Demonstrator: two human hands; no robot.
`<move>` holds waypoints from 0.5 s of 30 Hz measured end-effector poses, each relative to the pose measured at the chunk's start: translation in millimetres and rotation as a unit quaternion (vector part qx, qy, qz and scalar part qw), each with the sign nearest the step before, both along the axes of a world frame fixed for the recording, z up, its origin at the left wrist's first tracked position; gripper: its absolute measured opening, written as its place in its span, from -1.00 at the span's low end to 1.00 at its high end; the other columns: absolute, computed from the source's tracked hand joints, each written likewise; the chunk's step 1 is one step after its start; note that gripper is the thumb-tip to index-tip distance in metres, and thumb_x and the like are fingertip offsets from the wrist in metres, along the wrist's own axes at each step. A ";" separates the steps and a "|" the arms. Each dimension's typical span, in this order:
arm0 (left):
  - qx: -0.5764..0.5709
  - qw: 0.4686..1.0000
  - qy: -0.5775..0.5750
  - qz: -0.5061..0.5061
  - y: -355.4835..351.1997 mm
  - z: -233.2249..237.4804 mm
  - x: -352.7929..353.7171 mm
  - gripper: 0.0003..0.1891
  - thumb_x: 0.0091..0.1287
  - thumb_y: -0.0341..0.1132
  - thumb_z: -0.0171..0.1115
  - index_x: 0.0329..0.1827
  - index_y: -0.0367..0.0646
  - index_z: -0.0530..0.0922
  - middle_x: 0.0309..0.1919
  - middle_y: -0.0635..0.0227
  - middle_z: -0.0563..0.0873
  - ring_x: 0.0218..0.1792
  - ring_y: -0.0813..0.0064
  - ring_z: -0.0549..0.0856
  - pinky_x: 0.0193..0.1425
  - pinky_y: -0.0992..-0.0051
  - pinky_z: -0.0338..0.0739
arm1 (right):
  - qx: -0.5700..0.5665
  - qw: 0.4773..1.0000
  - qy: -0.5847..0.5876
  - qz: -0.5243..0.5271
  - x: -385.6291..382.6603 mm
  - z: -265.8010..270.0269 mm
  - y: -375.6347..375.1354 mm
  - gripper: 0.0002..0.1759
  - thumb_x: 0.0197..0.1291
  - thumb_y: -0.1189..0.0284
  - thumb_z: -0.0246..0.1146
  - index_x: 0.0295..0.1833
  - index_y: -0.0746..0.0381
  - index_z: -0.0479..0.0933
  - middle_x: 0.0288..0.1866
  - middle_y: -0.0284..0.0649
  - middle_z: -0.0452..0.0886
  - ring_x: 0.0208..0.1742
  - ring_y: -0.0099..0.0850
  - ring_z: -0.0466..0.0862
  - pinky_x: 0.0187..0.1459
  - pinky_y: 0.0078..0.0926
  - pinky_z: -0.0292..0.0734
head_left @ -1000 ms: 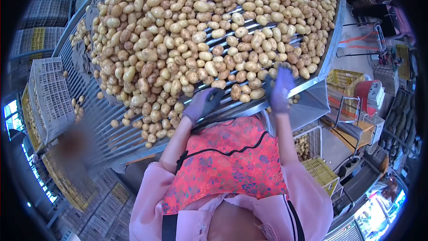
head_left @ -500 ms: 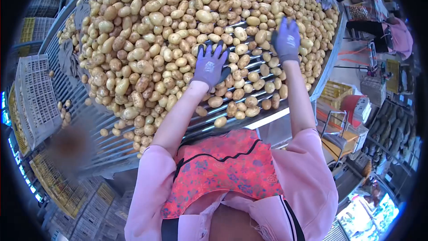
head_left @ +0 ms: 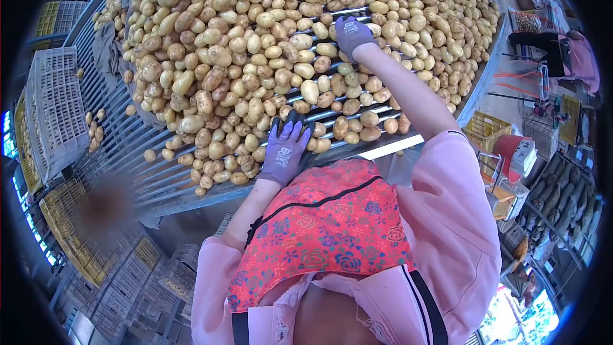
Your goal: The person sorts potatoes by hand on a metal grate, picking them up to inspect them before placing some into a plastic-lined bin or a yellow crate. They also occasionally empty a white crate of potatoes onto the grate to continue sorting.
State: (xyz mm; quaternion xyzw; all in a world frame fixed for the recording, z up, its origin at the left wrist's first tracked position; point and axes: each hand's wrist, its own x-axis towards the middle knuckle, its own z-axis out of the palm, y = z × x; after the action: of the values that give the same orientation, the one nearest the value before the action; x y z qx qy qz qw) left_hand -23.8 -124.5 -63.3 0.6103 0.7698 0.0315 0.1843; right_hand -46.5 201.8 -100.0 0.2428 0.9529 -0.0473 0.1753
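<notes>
Slatted table: fills much of the view, with bare slats at its left
Potatoes: heaped on the slatted table, thickest toward its far left, thinner near its front edge, with metal showing through
Apron: red, floral, close against the slatted table's front edge
Plastic crate: set at the slatted table's left side
Left hand: gloved, drawn back to the slatted table's front edge since half a second ago, with fingers spread, seemingly touching potatoes
Right hand: gloved, shifted inward to the slatted table's middle, leaving only this one deep among potatoes; cannot tell whether pinching any
</notes>
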 end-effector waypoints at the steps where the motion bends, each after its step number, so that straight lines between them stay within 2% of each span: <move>1: 0.000 1.000 0.001 -0.002 0.3 4.3 0.4 -0.39 0.21 -0.03 0.21 0.32 -0.05 0.39 0.31 0.09 0.38 0.41 0.01 0.23 0.43 -0.10 0.07 | -0.019 0.999 0.025 0.005 4.9 -6.2 -1.0 -0.68 0.17 0.48 0.14 0.05 0.32 0.48 0.00 0.03 0.61 0.03 -0.11 0.66 0.00 -0.24 0.59; 3: -0.013 1.000 -0.017 0.003 13.2 20.2 -1.6 -0.43 0.22 -0.06 0.19 0.28 -0.10 0.41 0.31 0.08 0.38 0.40 0.05 0.26 0.40 -0.10 0.09 | -0.064 0.995 0.076 0.003 16.1 -3.3 4.9 -0.66 0.19 0.48 0.11 0.10 0.29 0.45 0.01 0.07 0.61 0.02 -0.07 0.65 0.03 -0.19 0.56; 4: 0.020 1.000 0.007 0.010 23.7 26.0 -1.0 -0.48 0.22 -0.13 0.19 0.23 -0.14 0.43 0.27 0.11 0.43 0.29 0.07 0.39 0.29 0.00 0.26 | -0.111 0.987 0.116 -0.007 25.4 -0.1 13.9 -0.65 0.20 0.47 0.12 0.11 0.28 0.43 0.03 0.05 0.60 0.03 -0.04 0.63 0.03 -0.18 0.54; 5: 0.024 1.000 0.006 0.004 35.0 27.7 -1.2 -0.48 0.22 -0.13 0.19 0.23 -0.14 0.43 0.27 0.11 0.43 0.29 0.07 0.39 0.29 0.00 0.26 | -0.157 0.975 0.156 -0.018 35.8 8.1 22.2 -0.64 0.21 0.46 0.14 0.13 0.27 0.42 0.04 0.04 0.60 0.04 -0.01 0.62 0.04 -0.16 0.53; 6: 0.033 0.999 -0.021 -0.013 48.9 28.1 -3.4 -0.49 0.21 -0.17 0.18 0.22 -0.15 0.44 0.23 0.13 0.47 0.20 0.09 0.46 0.22 0.06 0.32 | -0.260 0.921 0.272 -0.104 53.9 14.5 23.0 -0.57 0.25 0.40 0.18 0.22 0.25 0.37 0.02 -0.03 0.62 0.06 -0.08 0.62 0.04 -0.19 0.51; 7: 0.045 0.997 -0.050 -0.029 64.5 26.3 -4.8 -0.51 0.21 -0.22 0.18 0.22 -0.16 0.44 0.19 0.15 0.50 0.12 0.11 0.53 0.14 0.13 0.39 | -0.400 0.828 0.314 -0.236 67.9 34.3 18.7 -0.49 0.26 0.36 0.22 0.29 0.23 0.33 0.04 -0.08 0.60 0.07 -0.22 0.62 0.09 -0.24 0.52; 8: 0.087 0.993 -0.017 -0.075 77.5 22.1 -2.6 -0.58 0.19 -0.31 0.15 0.14 -0.17 0.47 0.06 0.19 0.57 -0.02 0.17 0.59 -0.01 0.26 0.48 | -0.525 0.701 0.385 -0.292 87.1 49.4 15.6 -0.49 0.26 0.37 0.22 0.29 0.22 0.34 0.06 -0.12 0.57 0.08 -0.26 0.61 0.12 -0.27 0.53; 9: 0.093 0.992 -0.023 -0.079 89.6 15.6 3.3 -0.58 0.19 -0.31 0.15 0.14 -0.17 0.47 0.06 0.19 0.57 -0.02 0.17 0.59 -0.01 0.26 0.48 | -0.629 0.545 0.440 -0.337 109.4 59.9 14.3 -0.49 0.26 0.37 0.23 0.30 0.22 0.34 0.08 -0.15 0.55 0.10 -0.30 0.59 0.14 -0.29 0.53; 11: -0.006 0.995 0.033 -0.098 107.6 -1.6 19.2 -0.67 0.18 -0.37 0.14 0.04 -0.12 0.51 -0.05 0.19 0.57 -0.05 0.25 0.61 -0.11 0.32 0.53 | -0.681 0.382 0.550 -0.296 163.0 41.5 16.0 -0.53 0.28 0.34 0.22 0.26 0.24 0.37 0.14 -0.13 0.51 0.11 -0.28 0.59 0.12 -0.35 0.57; 12: -0.004 0.996 0.036 -0.078 112.2 -11.7 27.5 -0.74 0.20 -0.37 0.15 -0.03 -0.12 0.51 -0.12 0.19 0.57 -0.12 0.27 0.63 -0.21 0.34 0.55 | -0.525 0.551 0.579 -0.293 187.1 27.3 18.9 -0.56 0.29 0.32 0.21 0.23 0.24 0.39 0.09 -0.15 0.53 0.07 -0.33 0.60 0.06 -0.42 0.58; 14: -0.019 0.997 0.026 -0.063 125.1 -11.9 31.2 -0.76 0.22 -0.38 0.12 -0.04 -0.12 0.50 -0.12 0.16 0.58 -0.14 0.25 0.64 -0.23 0.32 0.57 | -0.570 0.470 0.591 -0.324 229.7 12.0 27.9 -0.60 0.30 0.28 0.20 0.17 0.23 0.45 -0.02 -0.20 0.58 -0.04 -0.42 0.60 -0.09 -0.51 0.60; 15: -0.042 0.998 0.016 -0.042 127.0 -11.7 32.4 -0.78 0.24 -0.38 0.09 -0.05 -0.13 0.49 -0.12 0.14 0.58 -0.17 0.24 0.65 -0.25 0.30 0.58 | -0.741 0.201 0.544 -0.338 245.0 9.6 30.3 -0.62 0.30 0.26 0.21 0.13 0.22 0.48 -0.08 -0.23 0.60 -0.11 -0.46 0.60 -0.18 -0.53 0.60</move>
State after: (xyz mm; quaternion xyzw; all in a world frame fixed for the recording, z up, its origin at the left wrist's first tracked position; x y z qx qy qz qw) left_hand 8.6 2.4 -75.0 0.6344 0.7469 -0.0185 0.1985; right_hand 198.5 232.1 -90.3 0.2156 0.1698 -0.9069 -0.3196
